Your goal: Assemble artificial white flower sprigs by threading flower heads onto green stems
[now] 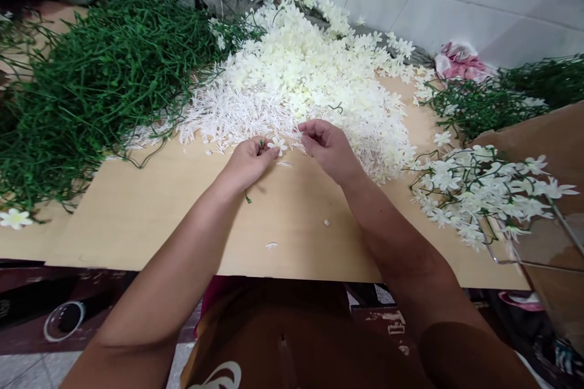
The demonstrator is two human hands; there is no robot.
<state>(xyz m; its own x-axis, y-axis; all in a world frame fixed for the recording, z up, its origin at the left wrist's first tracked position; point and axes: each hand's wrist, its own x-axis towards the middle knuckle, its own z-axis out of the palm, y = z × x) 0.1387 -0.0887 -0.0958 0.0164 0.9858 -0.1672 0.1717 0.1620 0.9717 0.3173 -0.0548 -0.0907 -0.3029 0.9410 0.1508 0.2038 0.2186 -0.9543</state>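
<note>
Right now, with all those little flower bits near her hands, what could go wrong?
The left hand pinches a green stem with a small white flower at its fingertips; it might slip off. The right hand rests against the pile of white flowers, so a nudge could scatter them. Loose bits near the board's edge could roll off.
</note>
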